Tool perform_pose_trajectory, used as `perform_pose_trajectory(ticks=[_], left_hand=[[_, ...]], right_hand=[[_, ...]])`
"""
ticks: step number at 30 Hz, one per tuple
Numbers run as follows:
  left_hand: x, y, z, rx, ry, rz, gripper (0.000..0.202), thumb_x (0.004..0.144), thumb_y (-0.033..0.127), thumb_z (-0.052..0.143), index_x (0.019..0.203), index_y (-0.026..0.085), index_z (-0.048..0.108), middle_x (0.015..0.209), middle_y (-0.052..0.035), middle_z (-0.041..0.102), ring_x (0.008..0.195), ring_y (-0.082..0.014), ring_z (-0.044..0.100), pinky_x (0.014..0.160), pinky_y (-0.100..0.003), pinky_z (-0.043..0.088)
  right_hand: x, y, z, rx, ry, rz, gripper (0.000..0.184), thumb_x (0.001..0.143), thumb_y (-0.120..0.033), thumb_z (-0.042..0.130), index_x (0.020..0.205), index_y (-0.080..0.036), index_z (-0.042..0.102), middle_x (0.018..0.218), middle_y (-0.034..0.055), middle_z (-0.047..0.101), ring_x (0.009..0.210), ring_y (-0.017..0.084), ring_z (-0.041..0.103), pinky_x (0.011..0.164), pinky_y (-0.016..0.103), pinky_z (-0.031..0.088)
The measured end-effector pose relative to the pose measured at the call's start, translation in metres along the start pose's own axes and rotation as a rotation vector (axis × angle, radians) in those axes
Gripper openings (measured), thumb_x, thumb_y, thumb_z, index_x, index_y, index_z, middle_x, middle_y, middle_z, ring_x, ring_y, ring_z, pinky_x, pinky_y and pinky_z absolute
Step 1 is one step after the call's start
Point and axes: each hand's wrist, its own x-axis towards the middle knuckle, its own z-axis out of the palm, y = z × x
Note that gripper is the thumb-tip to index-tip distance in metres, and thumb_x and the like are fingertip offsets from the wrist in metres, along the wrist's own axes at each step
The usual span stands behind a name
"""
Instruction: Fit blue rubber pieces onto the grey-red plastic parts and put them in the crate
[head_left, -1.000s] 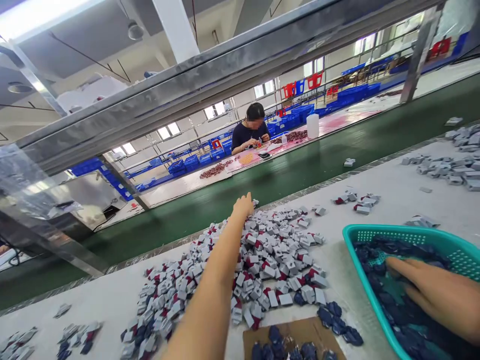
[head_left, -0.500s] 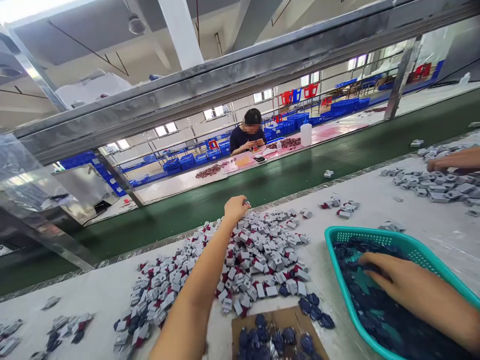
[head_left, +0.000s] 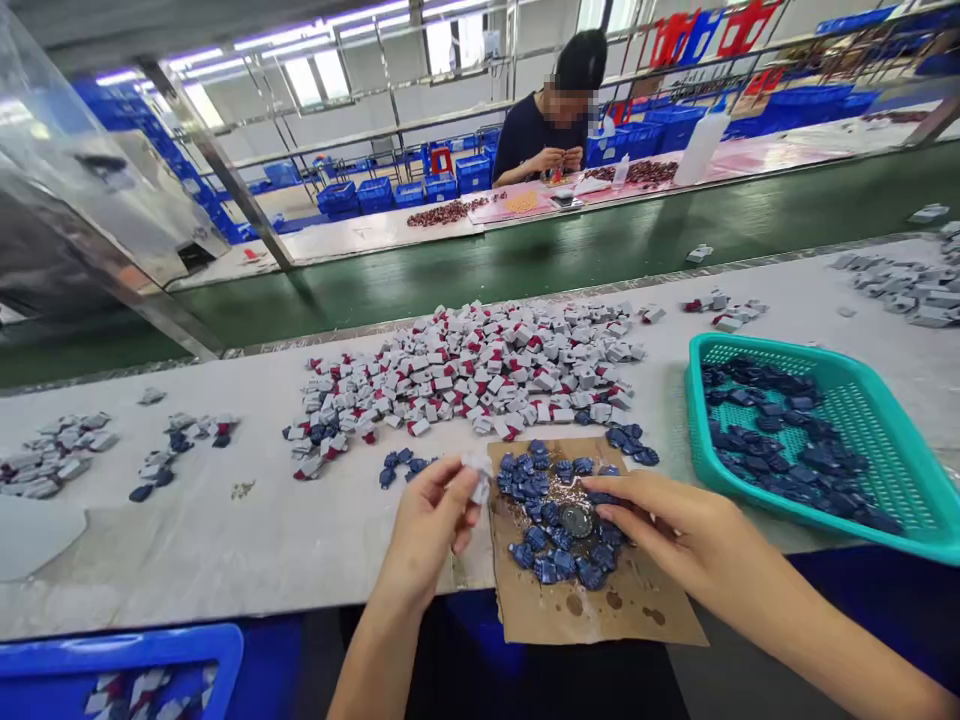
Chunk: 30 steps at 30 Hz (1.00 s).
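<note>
My left hand [head_left: 433, 525] pinches a small light-grey plastic piece [head_left: 477, 474] between thumb and fingertips, beside the left edge of a cardboard sheet [head_left: 540, 620]. Over the sheet's right half, my right hand [head_left: 675, 520] is closed on a dark blue plastic piece, mostly hidden by the fingers. Wet-looking dark blue pieces [head_left: 556, 566] lie on the cardboard around a small round dark dish [head_left: 576, 520]. Behind the sheet spreads a wide heap of light-grey pieces [head_left: 465, 370], many with dark red parts. A few blue pieces [head_left: 401, 462] rest on the table left of the sheet.
On the right stands a green perforated basket [head_left: 892, 450] with more blue pieces. A blue bin [head_left: 112, 645] is at the lower left. Smaller grey clusters [head_left: 64, 450] lie at the left. Beyond a green conveyor belt [head_left: 375, 285], a person [head_left: 540, 130] works at another table.
My left hand has come back from the heap's far side to the cardboard with the grey piece. My right hand has left the basket for the cardboard. The view has tilted down.
</note>
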Motion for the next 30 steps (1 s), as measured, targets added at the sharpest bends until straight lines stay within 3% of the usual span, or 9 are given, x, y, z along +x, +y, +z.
perform_pose_trajectory(ticks=[5, 10, 15, 19, 26, 30], left_hand=[[-0.036, -0.035, -0.015, -0.028, -0.068, -0.165, 0.054, 0.060, 0.058, 0.079, 0.091, 0.014, 0.073, 0.063, -0.0005, 0.053, 0.052, -0.0090, 0.048, 0.035, -0.015, 0.038], [-0.041, -0.052, -0.026, -0.089, -0.072, -0.121, 0.046, 0.067, 0.054, 0.077, 0.094, 0.017, 0.073, 0.067, -0.0016, 0.057, 0.052, -0.0090, 0.050, 0.039, -0.016, 0.043], [-0.040, -0.051, -0.029, -0.174, -0.069, -0.107, 0.044, 0.067, 0.050, 0.079, 0.094, 0.016, 0.073, 0.067, -0.0019, 0.062, 0.053, -0.0093, 0.053, 0.041, -0.017, 0.045], [-0.043, -0.046, -0.032, -0.202, -0.037, -0.125, 0.047, 0.063, 0.040, 0.084, 0.101, 0.016, 0.071, 0.075, -0.0042, 0.069, 0.063, -0.0125, 0.061, 0.049, -0.018, 0.051], [-0.045, -0.057, -0.034, -0.297, 0.027, -0.135, 0.042, 0.063, 0.030, 0.085, 0.100, 0.016, 0.072, 0.081, -0.0056, 0.075, 0.069, -0.0134, 0.067, 0.061, -0.020, 0.055], [-0.046, -0.051, -0.028, -0.368, 0.059, -0.129, 0.039, 0.060, 0.028, 0.086, 0.094, 0.015, 0.072, 0.080, -0.0051, 0.075, 0.071, -0.0147, 0.068, 0.063, -0.021, 0.055]], right_hand=[[-0.009, 0.007, 0.017, -0.257, -0.068, -0.101, 0.026, 0.102, -0.026, 0.035, 0.115, -0.018, 0.057, 0.096, 0.0055, 0.069, 0.074, 0.019, 0.068, 0.055, 0.025, 0.051], [-0.008, 0.005, 0.018, -0.227, -0.135, -0.132, 0.022, 0.101, -0.024, 0.037, 0.105, -0.019, 0.058, 0.100, 0.0082, 0.064, 0.082, 0.018, 0.065, 0.062, 0.025, 0.051], [0.000, 0.004, 0.022, -0.167, -0.200, -0.119, 0.020, 0.099, -0.025, 0.041, 0.099, -0.018, 0.060, 0.086, 0.0053, 0.062, 0.070, 0.015, 0.063, 0.058, 0.024, 0.050], [0.006, 0.005, 0.021, -0.206, -0.281, -0.073, 0.026, 0.097, -0.027, 0.040, 0.092, -0.018, 0.064, 0.078, 0.0054, 0.063, 0.063, 0.017, 0.061, 0.052, 0.026, 0.048], [0.013, 0.009, 0.021, -0.234, -0.419, -0.004, 0.025, 0.093, -0.026, 0.039, 0.082, -0.019, 0.060, 0.074, 0.0055, 0.061, 0.062, 0.019, 0.059, 0.053, 0.028, 0.045], [0.012, 0.017, 0.023, -0.265, -0.490, 0.004, 0.023, 0.093, -0.024, 0.039, 0.082, -0.020, 0.058, 0.074, 0.0050, 0.060, 0.059, 0.018, 0.057, 0.051, 0.027, 0.041]])
